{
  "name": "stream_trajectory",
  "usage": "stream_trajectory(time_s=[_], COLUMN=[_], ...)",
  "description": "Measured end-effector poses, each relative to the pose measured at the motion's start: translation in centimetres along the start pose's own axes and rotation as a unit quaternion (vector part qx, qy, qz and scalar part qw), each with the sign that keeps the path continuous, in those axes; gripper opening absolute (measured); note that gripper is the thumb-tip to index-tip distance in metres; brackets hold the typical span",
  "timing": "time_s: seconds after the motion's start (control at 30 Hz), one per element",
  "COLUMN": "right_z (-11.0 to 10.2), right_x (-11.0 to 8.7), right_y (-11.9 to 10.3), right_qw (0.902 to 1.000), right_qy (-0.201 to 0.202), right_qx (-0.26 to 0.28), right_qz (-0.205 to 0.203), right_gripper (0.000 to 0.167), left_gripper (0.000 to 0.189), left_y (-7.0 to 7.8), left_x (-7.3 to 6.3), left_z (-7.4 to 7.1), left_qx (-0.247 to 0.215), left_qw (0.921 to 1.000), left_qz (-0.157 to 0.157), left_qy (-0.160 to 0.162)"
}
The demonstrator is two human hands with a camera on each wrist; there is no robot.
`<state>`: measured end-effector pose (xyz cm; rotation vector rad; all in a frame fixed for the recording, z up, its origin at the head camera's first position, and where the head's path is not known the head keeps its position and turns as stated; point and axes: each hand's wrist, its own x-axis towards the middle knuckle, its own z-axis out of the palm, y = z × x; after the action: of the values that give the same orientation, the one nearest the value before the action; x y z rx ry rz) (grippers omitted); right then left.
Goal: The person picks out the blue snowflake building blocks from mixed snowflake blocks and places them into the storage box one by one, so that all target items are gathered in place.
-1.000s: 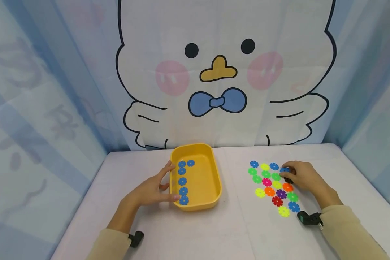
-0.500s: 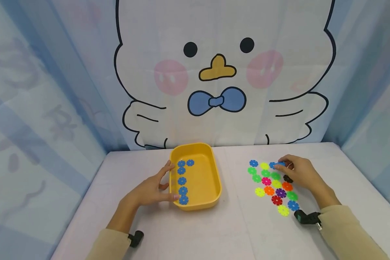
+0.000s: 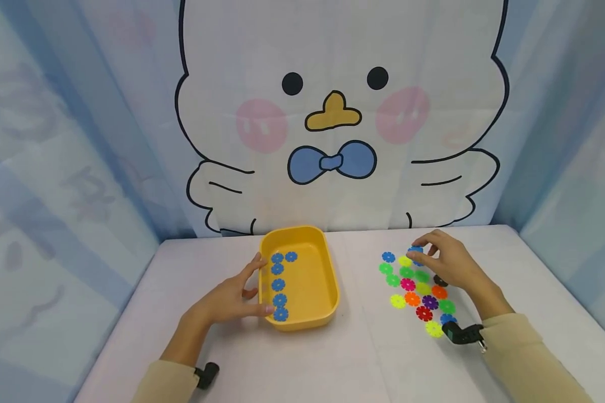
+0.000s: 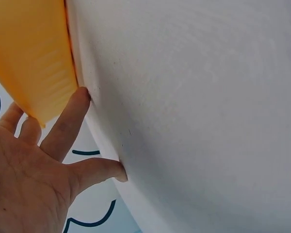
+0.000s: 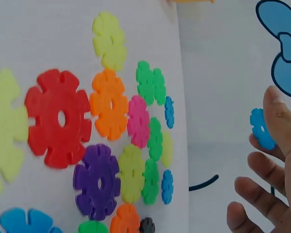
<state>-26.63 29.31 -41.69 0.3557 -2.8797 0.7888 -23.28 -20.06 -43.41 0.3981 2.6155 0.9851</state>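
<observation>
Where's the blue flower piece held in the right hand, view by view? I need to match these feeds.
Head: right of centre, the blue flower piece is held by the right hand.
Left wrist: not in the picture.
Right wrist: right side, about mid-height.
Shared landmark: the yellow tray, lower centre in head, upper left in left wrist, a strip at the top edge in right wrist.

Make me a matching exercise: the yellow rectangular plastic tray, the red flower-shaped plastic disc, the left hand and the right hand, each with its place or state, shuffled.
1. Yellow tray
2. Red disc
3. Left hand
4. Right hand

A. Pinches a blue flower-shaped plastic disc
B. At the tray's left side
C. Beside the purple flower-shaped plastic disc
D. Contains blue flower-shaped plastic discs

Pairs: 1-D, 2-C, 3-B, 4-A
</observation>
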Motion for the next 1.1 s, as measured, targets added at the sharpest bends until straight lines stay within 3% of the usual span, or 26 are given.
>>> stream_trajectory(time_s=[0.23,0.6,0.87,1.1], right_z=[0.6,1.1,1.8,2.7], right_x=[0.3,1.6,2.6,2.9], right_y=[-1.9,-4.2,-5.7,-7.3], right_qw=[0.9990,0.9979,0.9959,0.9945], right_qy=[0.009,0.005,0.022,0.002], right_qx=[0.024,0.040,0.062,0.078], right_qz=[-0.035,-0.051,-0.062,-0.069], right_gripper=[0.038,0.033,0.029,0.032], left_gripper=[0.105,0.107,0.108,0.109], left_y=[-0.3,0.0,0.2,0.0], left_x=[0.1,0.2,0.4,0.2], left_z=[0.1,0.0,-0.3,0.0], left_qx=[0.000,0.012,0.007,0.007], left_qw=[1.0000,0.9999,1.0000,0.9999], left_qz=[-0.002,-0.012,-0.002,-0.009], left_qy=[0.000,-0.004,-0.001,-0.007])
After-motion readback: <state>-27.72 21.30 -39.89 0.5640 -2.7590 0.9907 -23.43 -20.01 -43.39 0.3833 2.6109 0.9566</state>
